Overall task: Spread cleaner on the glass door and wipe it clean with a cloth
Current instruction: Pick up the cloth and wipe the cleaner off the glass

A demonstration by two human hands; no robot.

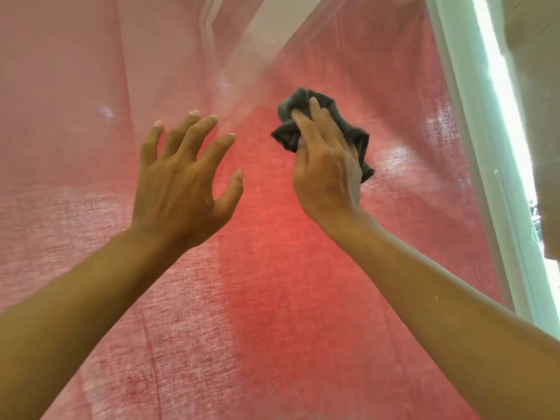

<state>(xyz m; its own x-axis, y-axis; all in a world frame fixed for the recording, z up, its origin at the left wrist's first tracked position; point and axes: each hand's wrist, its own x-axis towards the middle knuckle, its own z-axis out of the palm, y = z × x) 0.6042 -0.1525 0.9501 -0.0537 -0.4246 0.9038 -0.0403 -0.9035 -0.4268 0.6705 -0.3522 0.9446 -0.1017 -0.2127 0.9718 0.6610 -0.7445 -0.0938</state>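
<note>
The glass door [272, 283] fills the view, with a red curtain behind it showing through. My right hand [325, 165] presses a crumpled dark grey cloth [292, 109] flat against the glass, fingers laid straight over it. My left hand [185, 177] is raised beside it to the left, fingers spread and holding nothing; whether it touches the glass I cannot tell. No cleaner bottle is in view.
A white door frame [472, 140] runs down the right side, with a bright strip of daylight beside it. Pale reflections cross the upper glass [242, 34]. A beige wall or board [539, 86] stands at the far right.
</note>
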